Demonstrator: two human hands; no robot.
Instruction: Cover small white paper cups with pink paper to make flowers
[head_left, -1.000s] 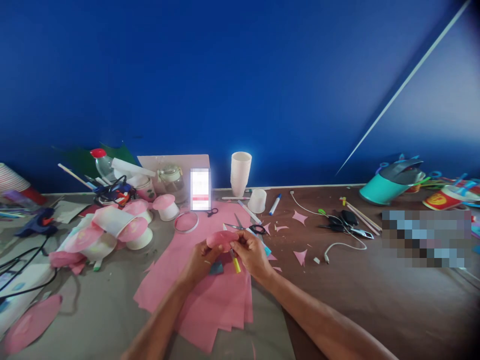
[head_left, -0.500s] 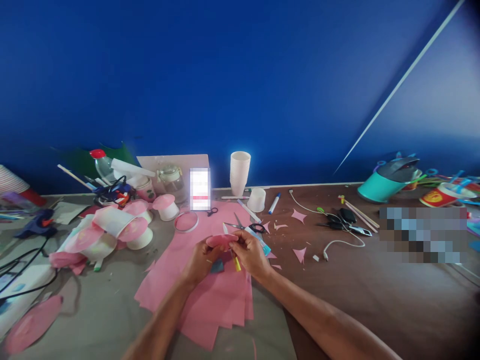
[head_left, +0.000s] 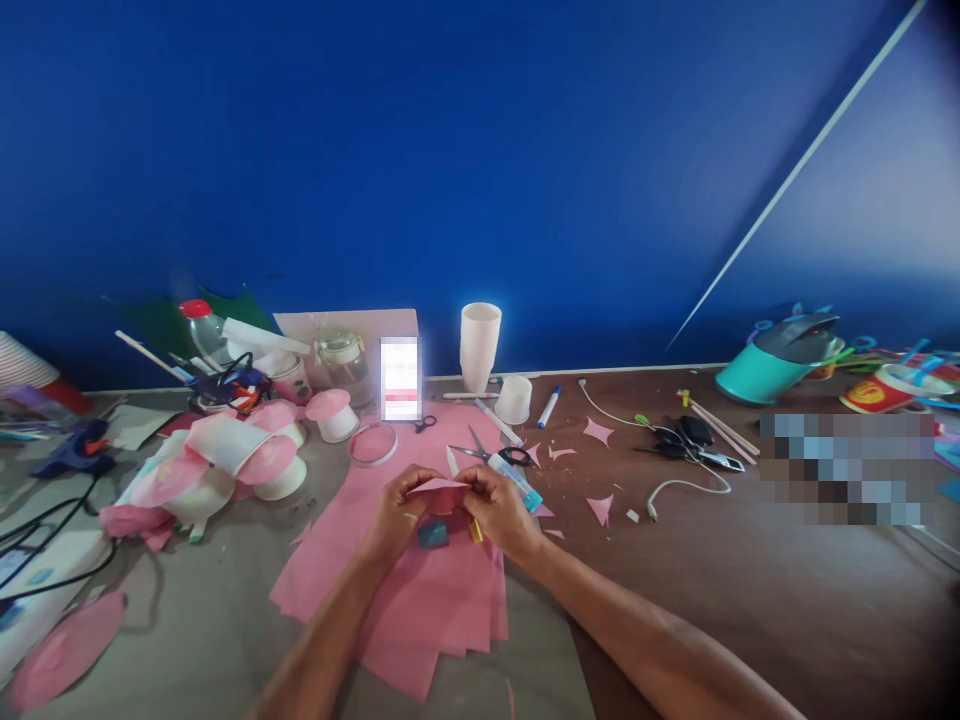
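Nearest, on the table (head_left: pixel 712 620), lie one pink oval (head_left: pixel 71 650) at the left and a fanned pile of pink sheets (head_left: pixel 420 620), too overlapped to count. Over the pile are two hands, fingers curled. The left hand (head_left: pixel 395 515) pinches one end of a single pink paper piece (head_left: pixel 439 485); the right hand (head_left: pixel 499 512) pinches the other, so the piece spans the gap between them. Half a second ago it showed a rounded face; now it shows a thin, peaked edge, and whether it is folded or only tilted cannot be told. One teal block (head_left: pixel 433 535) just below is less covered than before, while less of one yellow marker (head_left: pixel 476 532) shows by the right hand. Beyond the hands lie two pairs of scissors, large scissors (head_left: pixel 486 457) and small scissors (head_left: pixel 422 426), plus one ring (head_left: pixel 373 463), one blue-capped marker (head_left: pixel 550 408) and one single white cup (head_left: pixel 514 402). Farther back stand one lit screen (head_left: pixel 400 380), one glass jar (head_left: pixel 341 368) and one stack of white cups (head_left: pixel 480 345) near the blue wall (head_left: pixel 480 150).
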